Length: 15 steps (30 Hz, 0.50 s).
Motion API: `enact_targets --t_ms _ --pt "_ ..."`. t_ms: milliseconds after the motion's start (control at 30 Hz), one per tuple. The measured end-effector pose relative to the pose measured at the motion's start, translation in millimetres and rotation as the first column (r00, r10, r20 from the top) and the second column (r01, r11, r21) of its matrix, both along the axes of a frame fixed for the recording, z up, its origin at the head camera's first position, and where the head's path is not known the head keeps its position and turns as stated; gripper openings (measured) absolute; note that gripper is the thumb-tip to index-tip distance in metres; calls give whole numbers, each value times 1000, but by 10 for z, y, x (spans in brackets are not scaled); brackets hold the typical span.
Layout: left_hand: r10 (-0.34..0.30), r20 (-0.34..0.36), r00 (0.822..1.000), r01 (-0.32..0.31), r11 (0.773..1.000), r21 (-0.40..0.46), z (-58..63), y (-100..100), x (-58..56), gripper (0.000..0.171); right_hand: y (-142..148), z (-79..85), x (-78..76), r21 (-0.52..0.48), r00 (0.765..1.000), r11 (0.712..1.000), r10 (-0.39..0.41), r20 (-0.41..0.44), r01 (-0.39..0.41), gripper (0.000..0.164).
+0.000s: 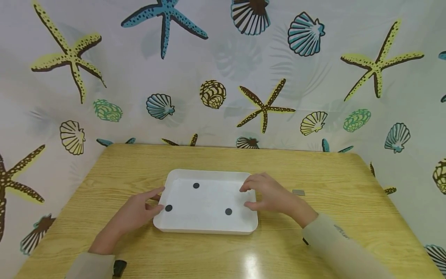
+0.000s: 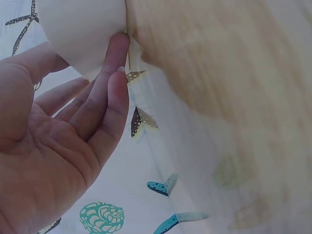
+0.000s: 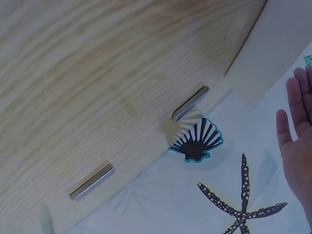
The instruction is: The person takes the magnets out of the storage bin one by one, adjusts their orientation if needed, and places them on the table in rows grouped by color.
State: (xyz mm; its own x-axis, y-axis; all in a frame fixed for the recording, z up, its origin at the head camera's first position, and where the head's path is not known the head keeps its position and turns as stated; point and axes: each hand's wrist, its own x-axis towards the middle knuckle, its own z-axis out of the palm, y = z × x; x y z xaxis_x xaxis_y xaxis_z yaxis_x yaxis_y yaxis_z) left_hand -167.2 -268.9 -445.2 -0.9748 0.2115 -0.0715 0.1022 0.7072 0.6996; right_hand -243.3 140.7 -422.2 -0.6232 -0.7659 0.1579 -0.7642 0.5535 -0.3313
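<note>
A white tray [image 1: 198, 231] lies on the wooden table, with three flat black discs inside: one toward the back [image 1: 196, 185], one at the left [image 1: 168, 208] and one at the front right [image 1: 228, 211]. My left hand [image 1: 134, 211] is at the tray's left end, thumb and fingers spread. In the left wrist view, the fingertips of that left hand [image 2: 63, 126] reach the pale tray wall [image 2: 85, 36]. Over the tray's right end is my right hand [image 1: 266, 193], thumb and fingers apart with nothing between them. The right wrist view shows the fingers of this hand [image 3: 298, 105] extended.
A small grey metal bar [image 1: 298, 192] lies on the table right of the tray. Two such bars, one nearer the tray [image 3: 190, 103] and one farther off [image 3: 91, 181], appear in the right wrist view. A seashell-print cloth [image 1: 223, 128] hangs behind the wooden table [image 1: 195, 255].
</note>
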Motion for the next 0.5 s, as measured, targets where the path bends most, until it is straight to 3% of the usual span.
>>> enact_targets --t_ms 500 --pt "-6 -13 1000 6 1000 -17 22 2 12 61 -279 -90 38 131 997 988 77 16 -78 27"
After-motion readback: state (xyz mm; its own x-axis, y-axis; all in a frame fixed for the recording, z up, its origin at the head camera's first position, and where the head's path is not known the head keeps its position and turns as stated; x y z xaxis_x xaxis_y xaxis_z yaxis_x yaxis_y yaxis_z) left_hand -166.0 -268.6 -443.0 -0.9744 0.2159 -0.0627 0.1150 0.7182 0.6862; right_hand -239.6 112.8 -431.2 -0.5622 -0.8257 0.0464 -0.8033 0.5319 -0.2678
